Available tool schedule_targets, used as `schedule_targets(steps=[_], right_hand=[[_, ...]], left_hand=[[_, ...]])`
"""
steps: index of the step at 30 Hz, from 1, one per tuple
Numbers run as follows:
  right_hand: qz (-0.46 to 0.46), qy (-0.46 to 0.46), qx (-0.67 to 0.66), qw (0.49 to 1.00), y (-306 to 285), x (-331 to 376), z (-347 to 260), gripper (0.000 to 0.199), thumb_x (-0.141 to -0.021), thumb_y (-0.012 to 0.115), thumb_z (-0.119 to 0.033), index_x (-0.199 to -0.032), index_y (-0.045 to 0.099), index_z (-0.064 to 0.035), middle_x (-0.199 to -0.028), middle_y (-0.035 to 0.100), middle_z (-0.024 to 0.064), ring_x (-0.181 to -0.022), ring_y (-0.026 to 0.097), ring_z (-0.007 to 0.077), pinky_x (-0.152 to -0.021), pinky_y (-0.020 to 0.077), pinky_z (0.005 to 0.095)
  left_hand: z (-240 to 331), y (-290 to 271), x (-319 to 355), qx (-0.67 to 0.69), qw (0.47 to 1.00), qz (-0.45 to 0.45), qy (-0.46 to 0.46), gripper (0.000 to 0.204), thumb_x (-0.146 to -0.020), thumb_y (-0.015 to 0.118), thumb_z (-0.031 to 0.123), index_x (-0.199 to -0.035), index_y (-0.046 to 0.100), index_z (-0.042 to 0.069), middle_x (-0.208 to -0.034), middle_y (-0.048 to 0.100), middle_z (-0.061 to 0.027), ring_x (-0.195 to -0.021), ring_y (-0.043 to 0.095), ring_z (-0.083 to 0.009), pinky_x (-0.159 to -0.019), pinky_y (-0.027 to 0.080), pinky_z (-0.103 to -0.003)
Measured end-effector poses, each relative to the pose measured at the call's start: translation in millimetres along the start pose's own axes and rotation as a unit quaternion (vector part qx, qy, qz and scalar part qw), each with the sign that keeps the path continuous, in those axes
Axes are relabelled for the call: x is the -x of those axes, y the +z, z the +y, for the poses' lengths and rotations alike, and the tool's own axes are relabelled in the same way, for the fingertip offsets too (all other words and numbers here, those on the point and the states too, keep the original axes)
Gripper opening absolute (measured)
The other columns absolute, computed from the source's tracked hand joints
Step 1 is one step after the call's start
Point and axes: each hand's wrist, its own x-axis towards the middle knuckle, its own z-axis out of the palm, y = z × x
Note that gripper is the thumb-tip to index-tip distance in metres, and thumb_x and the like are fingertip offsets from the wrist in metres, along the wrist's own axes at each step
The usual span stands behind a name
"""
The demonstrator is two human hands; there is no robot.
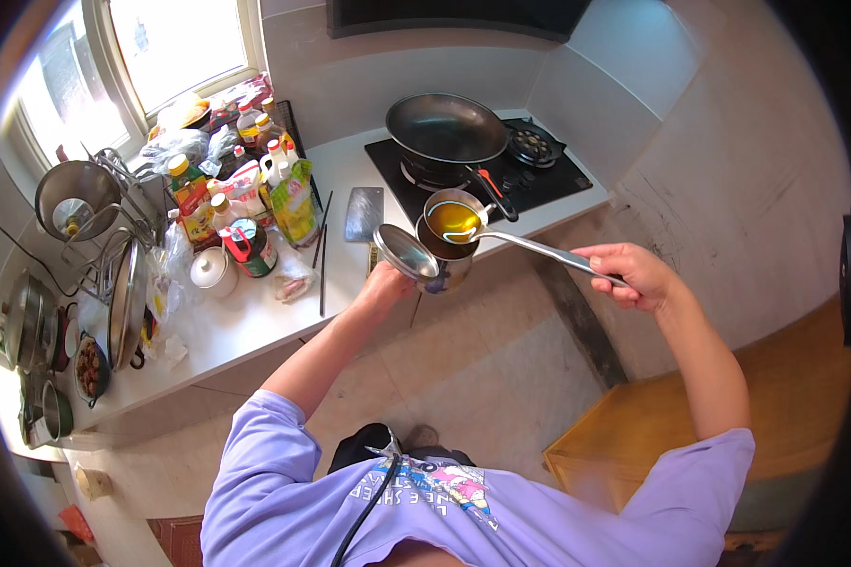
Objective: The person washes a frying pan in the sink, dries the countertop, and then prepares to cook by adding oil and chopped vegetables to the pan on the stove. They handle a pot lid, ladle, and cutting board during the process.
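My left hand (386, 287) is closed at the near left side of a small metal oil pot (452, 274), held by the counter's front edge. The pot's round shiny lid (405, 251) is tipped open above that hand, hiding part of the grip. Yellow oil (455, 221) glints in the round opening beyond the lid. My right hand (631, 274) is wrapped round the end of a long-handled metal ladle (548, 252), whose far end reaches the oil. How deep its bowl sits cannot be told. A large dark wok (446, 128) rests on the stove just beyond.
The black gas stove (563, 178) has a bare burner at right. A cleaver (363, 214) and chopsticks (324, 255) lie on the white counter. Several bottles, a lidded white jar (213, 271) and pans crowd the left. A wooden cabinet (690, 397) stands at my right.
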Motion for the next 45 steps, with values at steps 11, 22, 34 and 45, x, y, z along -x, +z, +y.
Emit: schedule_targets(steps=[11,22,34,45], right_hand=[[-0.047,0.006,0.026,0.999,-24.8,-107.5,-98.9,0.040,-0.083,0.041,-0.007,-0.123,0.038,0.0009,-0.060,0.049,0.0025,-0.033,0.031,0.0007,-0.028,0.0239,0.0143],[-0.090,-0.044,0.028,0.995,-72.1,-174.9,-180.8,0.038,-0.085,0.037,-0.007,-0.123,0.036,0.0015,-0.061,0.049,0.0028,-0.032,0.030,0.0004,-0.028,0.0223,0.0148],[-0.066,-0.080,0.045,0.994,-134.5,-237.0,-215.4,0.037,-0.084,0.041,-0.010,-0.120,0.042,0.0002,-0.060,0.050,-0.0010,-0.031,0.028,-0.0018,-0.027,0.0209,0.0135],[0.012,-0.036,0.097,0.995,-152.4,-324.1,-135.5,0.041,-0.080,0.043,-0.012,-0.121,0.041,-0.0070,-0.058,0.047,-0.0020,-0.034,0.030,0.0024,-0.032,0.0220,0.0183]], left_hand=[[47.8,-46.3,-71.2,0.052,0.998,0.036,0.011,0.021,-0.083,0.048,0.023,-0.068,0.049,0.009,-0.051,0.031,0.0057,-0.046,0.026,-0.0052,-0.044,0.023,-0.021],[123.0,-58.0,-139.4,0.033,0.997,0.072,0.003,0.021,-0.082,0.047,0.024,-0.074,0.053,0.005,-0.052,0.029,0.0065,-0.048,0.027,-0.0062,-0.049,0.026,-0.023],[121.1,-66.2,-152.6,0.056,0.990,0.121,0.055,0.020,-0.085,0.045,0.023,-0.079,0.053,0.006,-0.050,0.029,0.0077,-0.044,0.031,-0.0040,-0.055,0.043,-0.024],[100.9,-69.9,-94.3,0.066,0.974,0.210,0.055,0.020,-0.086,0.045,0.026,-0.082,0.050,0.007,-0.051,0.028,0.0083,-0.046,0.032,-0.0037,-0.059,0.046,-0.025]])
